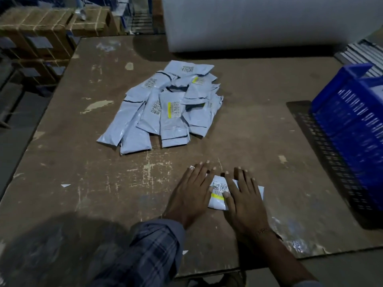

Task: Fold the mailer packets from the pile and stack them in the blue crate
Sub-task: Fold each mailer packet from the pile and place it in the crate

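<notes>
Both hands lie flat on one packet (218,192) on the table (83,172), near side of the pile (165,104). The left hand (191,192) and right hand (243,198) press with fingers straight and spread — nothing curled round it, thumbs meeting on its label. The crate (350,125) stands right of the pile — well apart from it.

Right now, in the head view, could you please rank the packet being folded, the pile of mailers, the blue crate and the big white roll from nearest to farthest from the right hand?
1. Packet being folded, under the right hand.
2. Blue crate, to the right.
3. Pile of mailers, ahead and left.
4. Big white roll, at the far edge.
</notes>
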A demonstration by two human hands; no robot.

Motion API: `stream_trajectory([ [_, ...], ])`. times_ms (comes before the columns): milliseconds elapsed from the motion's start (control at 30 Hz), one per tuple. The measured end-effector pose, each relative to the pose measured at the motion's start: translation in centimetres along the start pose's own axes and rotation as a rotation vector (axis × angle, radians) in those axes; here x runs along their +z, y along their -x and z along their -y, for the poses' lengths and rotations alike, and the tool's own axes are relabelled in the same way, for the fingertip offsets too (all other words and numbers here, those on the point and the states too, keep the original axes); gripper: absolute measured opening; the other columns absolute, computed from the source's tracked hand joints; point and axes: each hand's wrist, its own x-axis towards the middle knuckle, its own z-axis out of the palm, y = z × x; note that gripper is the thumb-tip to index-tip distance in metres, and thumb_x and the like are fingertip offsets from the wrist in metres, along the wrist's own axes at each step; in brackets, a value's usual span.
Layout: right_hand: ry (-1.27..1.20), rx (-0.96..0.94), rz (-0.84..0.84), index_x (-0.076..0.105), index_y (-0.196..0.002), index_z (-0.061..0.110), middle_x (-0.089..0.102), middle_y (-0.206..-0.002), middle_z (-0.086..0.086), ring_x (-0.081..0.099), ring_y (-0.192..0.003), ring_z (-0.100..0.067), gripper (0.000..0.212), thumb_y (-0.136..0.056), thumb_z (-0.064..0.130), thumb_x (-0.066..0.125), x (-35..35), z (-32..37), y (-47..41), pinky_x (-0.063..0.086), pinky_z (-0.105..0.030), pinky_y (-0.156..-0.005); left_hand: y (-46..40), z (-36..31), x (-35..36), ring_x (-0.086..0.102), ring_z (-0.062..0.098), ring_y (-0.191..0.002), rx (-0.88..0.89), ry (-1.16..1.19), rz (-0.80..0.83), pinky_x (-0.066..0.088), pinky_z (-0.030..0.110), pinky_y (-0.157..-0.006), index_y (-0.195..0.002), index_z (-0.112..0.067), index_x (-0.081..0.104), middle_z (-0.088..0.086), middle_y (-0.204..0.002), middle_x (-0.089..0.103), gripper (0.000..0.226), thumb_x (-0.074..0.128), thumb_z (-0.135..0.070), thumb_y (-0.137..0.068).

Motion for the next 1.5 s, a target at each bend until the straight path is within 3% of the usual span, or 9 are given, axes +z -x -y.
stream_trajectory([
  [300,0.022,0.013,-0.049,0.042,-0.157,0.029,0.019,-0.172,-0.009,0.011,-0.16,-0.031,0.054,-0.107,0.044,0.029,1.0,0.0,-0.8,0.014,-0.048,-0.128,-0.4,-0.1,1.8,0.013,0.02,-0.163,-0.102,0.081,-0.025,0.017,0.044,-0.132,-0.167,-0.02,0.03,0.004,-0.176,0.019,0.057,0.022,-0.035,-0.112],
  [567,0.092,0.001,-0.08,0.036,-0.159,0.036,0.007,-0.173,-0.013,0.006,-0.16,-0.034,0.054,-0.108,0.045,0.024,1.8,0.0,-1.3,0.012,-0.048,-0.128,-0.6,0.2,1.8,0.01,0.016,-0.163,-0.099,0.075,-0.037,0.01,0.036,-0.132,-0.168,-0.025,0.027,-0.001,-0.177,0.016,0.059,0.027,-0.034,-0.109],
  [767,0.15,-0.005,-0.086,0.028,-0.162,0.038,0.008,-0.172,-0.019,0.005,-0.16,-0.036,0.057,-0.106,0.046,0.022,2.5,0.0,-2.1,0.005,-0.047,-0.129,-0.6,0.1,2.2,0.019,0.021,-0.162,-0.134,0.12,-0.106,0.017,0.037,-0.128,-0.163,-0.028,0.04,0.004,-0.174,0.027,0.059,0.032,-0.036,-0.105],
  [900,0.14,-0.002,-0.09,0.026,-0.163,0.038,0.007,-0.173,-0.018,0.005,-0.16,-0.036,0.059,-0.105,0.046,0.018,2.6,0.0,-2.3,0.008,-0.048,-0.129,-0.7,0.1,2.2,0.024,0.023,-0.16,-0.132,0.124,-0.125,0.024,0.04,-0.126,-0.16,-0.028,0.044,0.005,-0.172,0.03,0.056,0.036,-0.036,-0.105],
  [1200,0.095,0.047,-0.121,0.034,-0.161,0.036,0.012,-0.172,-0.019,0.012,-0.158,-0.039,0.06,-0.104,0.047,0.019,2.8,0.4,-2.1,0.012,-0.05,-0.128,-0.8,0.0,2.5,0.011,0.018,-0.163,-0.166,0.117,-0.098,0.022,0.039,-0.129,-0.166,-0.027,0.03,0.002,-0.177,0.017,0.059,0.029,-0.039,-0.108],
  [1400,0.118,0.251,-0.184,0.024,-0.165,0.03,0.014,-0.171,-0.021,0.012,-0.156,-0.045,0.061,-0.105,0.046,0.024,4.0,3.1,-0.3,0.012,-0.06,-0.126,-0.9,0.1,2.3,0.003,0.018,-0.164,-0.157,0.095,-0.071,0.017,0.039,-0.13,-0.168,-0.023,0.023,0.003,-0.178,0.01,0.061,0.015,-0.038,-0.11],
  [1500,0.103,0.173,-0.134,0.028,-0.163,0.03,0.014,-0.17,-0.021,0.012,-0.156,-0.044,0.062,-0.104,0.047,0.019,3.6,2.2,-1.0,0.012,-0.056,-0.127,-0.8,0.1,2.3,0.003,0.018,-0.164,-0.143,0.099,-0.071,0.021,0.042,-0.13,-0.168,-0.023,0.024,0.003,-0.178,0.01,0.06,0.017,-0.039,-0.11],
])
